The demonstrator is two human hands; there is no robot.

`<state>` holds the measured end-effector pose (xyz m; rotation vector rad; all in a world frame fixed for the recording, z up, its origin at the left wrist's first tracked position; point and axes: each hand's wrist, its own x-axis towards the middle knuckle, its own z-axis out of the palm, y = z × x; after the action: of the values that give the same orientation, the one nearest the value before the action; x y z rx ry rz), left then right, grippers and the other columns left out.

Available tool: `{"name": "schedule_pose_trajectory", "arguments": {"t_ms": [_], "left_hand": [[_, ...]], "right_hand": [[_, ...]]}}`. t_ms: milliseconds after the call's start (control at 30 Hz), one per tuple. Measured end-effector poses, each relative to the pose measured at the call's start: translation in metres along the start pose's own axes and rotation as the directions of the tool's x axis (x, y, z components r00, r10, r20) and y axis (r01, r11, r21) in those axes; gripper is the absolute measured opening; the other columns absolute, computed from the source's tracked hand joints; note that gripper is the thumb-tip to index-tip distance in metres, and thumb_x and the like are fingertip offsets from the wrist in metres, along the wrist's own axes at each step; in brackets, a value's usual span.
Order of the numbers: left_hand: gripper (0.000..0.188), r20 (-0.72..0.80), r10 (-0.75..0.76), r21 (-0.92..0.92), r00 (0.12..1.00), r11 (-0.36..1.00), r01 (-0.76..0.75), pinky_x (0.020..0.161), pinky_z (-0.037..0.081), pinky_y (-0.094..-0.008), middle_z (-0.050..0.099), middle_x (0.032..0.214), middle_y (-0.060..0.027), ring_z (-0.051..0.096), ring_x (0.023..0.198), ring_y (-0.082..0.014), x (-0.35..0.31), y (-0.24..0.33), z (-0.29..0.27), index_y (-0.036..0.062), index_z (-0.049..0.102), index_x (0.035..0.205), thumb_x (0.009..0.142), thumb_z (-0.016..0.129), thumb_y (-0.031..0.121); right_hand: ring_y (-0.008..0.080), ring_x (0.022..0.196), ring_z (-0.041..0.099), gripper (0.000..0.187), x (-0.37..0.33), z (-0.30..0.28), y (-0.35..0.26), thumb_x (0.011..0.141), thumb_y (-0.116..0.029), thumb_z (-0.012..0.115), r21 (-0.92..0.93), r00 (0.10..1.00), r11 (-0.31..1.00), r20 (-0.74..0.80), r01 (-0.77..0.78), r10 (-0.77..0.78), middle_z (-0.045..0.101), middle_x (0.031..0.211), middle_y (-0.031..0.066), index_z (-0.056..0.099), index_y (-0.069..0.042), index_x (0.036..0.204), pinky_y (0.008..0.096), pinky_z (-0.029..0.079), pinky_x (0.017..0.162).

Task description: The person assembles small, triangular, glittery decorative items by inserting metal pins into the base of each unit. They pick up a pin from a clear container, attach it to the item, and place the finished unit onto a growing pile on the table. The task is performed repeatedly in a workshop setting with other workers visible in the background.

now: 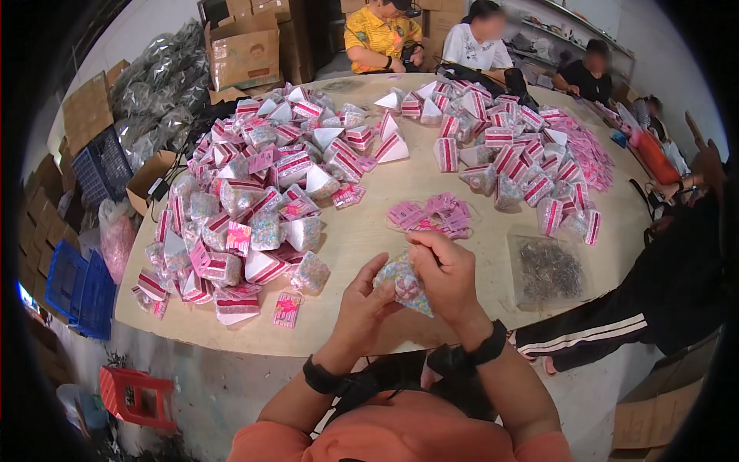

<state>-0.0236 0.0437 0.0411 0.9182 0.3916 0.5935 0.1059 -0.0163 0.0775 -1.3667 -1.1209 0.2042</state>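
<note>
Near the table's front edge, a pastel-speckled wedge piece [413,299] is between my hands, with a pink spot on the side facing me. My left hand [368,296] holds it from the left, fingers closed along its side. My right hand [448,277] is pinched at its upper right; whatever small part is between those fingertips is hidden. Just beyond lies a small pile of pink printed tags [439,214] with thin loops. On the right, a clear tray [523,296] holds many small metal pins [550,268].
Cake-slice pieces [292,165] with tags heap on the left of the table [362,208]. Another heap of slices [508,146] is at far right, beside more pink tags [581,150]. Several people sit around the table. A red stool [138,396] and blue crates [77,289] stand left.
</note>
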Motion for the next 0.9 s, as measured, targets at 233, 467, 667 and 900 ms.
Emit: {"name": "schedule_pose_trajectory", "arguments": {"t_ms": [233, 467, 667, 900], "left_hand": [[0.05, -0.002, -0.006, -0.197, 1.0, 0.98, 0.006, 0.086, 0.046, -0.0316, 0.054, 0.112, -0.0071, 0.054, 0.1, -0.0158, 0.001, -0.003, -0.003, 0.0015, 0.038, 0.126, 0.085, 0.058, 0.023], [0.042, -0.114, 0.13, -0.101, 0.985, 0.985, -0.141, 0.084, 0.047, -0.0321, 0.055, 0.108, -0.0069, 0.055, 0.097, -0.0164, -0.001, -0.003, 0.012, 0.0024, 0.043, 0.119, 0.084, 0.057, 0.02], [0.051, -0.127, 0.213, -0.043, 0.969, 0.975, -0.22, 0.087, 0.045, -0.0322, 0.052, 0.11, -0.0108, 0.054, 0.1, -0.0181, 0.0, -0.004, 0.02, -0.0011, 0.034, 0.124, 0.082, 0.059, 0.015], [0.059, -0.106, 0.319, 0.041, 0.942, 0.948, -0.317, 0.09, 0.043, -0.0312, 0.046, 0.116, -0.015, 0.052, 0.104, -0.0197, 0.002, -0.008, 0.021, -0.0061, 0.029, 0.126, 0.081, 0.062, 0.013]], "right_hand": [[0.0215, 0.069, 0.061, 0.016, 0.0, -0.021, -0.01, 0.08, -0.005, 0.056, -0.062, 0.994, 0.996, -0.08, 0.068, -0.073, 0.062, 0.079, 0.0149, 0.06, 0.002, 0.094, 0.0294, 0.047, 0.062], [0.0203, 0.065, 0.06, 0.014, -0.027, -0.025, -0.029, 0.079, -0.003, 0.057, -0.25, 0.97, 0.938, 0.082, 0.241, -0.227, 0.062, 0.078, 0.0136, 0.061, 0.003, 0.091, 0.0281, 0.047, 0.058], [0.0243, 0.065, 0.06, 0.011, -0.033, -0.021, -0.026, 0.079, -0.001, 0.058, -0.223, 0.979, 0.954, 0.084, 0.2, -0.186, 0.061, 0.077, 0.0147, 0.06, 0.002, 0.089, 0.0299, 0.047, 0.058], [0.0238, 0.062, 0.059, 0.009, -0.033, -0.022, -0.028, 0.079, -0.001, 0.057, -0.242, 0.982, 0.952, 0.081, 0.185, -0.17, 0.059, 0.073, 0.0136, 0.06, 0.002, 0.087, 0.0302, 0.046, 0.056]]}}
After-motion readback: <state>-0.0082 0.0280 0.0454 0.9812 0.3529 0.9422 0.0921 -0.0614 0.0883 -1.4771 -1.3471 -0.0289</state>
